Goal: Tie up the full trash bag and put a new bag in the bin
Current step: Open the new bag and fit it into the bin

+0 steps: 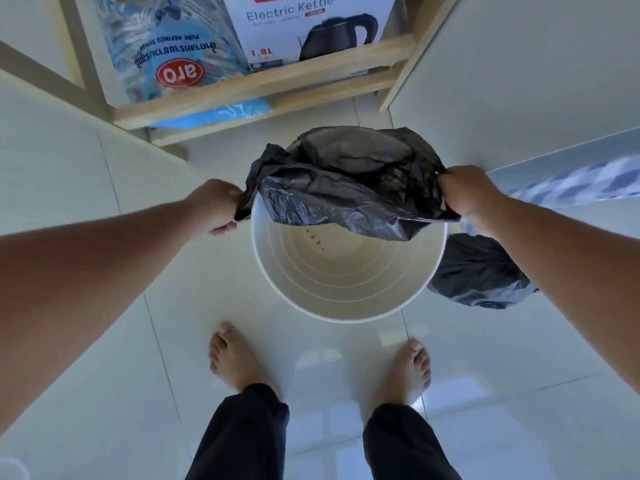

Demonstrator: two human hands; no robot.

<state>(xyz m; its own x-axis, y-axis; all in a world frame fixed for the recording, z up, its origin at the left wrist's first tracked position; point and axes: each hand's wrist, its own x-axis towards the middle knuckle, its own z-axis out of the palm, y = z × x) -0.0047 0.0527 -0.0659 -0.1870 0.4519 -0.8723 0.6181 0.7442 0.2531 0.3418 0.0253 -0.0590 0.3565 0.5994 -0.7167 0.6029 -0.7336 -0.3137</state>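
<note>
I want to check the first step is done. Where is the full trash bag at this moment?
In the head view, the full trash bag lies on the tiled floor, right of the white bin and touching it, partly hidden under the right forearm.

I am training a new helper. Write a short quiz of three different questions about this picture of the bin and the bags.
1. True or false: the new bag already lines the whole bin.
2. Which hand grips the new bag: A) left only, B) right only, C) both?
3. Fill in: the full bag lies on the floor at the person's ____ side of the bin.

Key
1. False; the bag covers only the far part of the rim.
2. C; left hand and right hand each pinch an edge.
3. right
</note>
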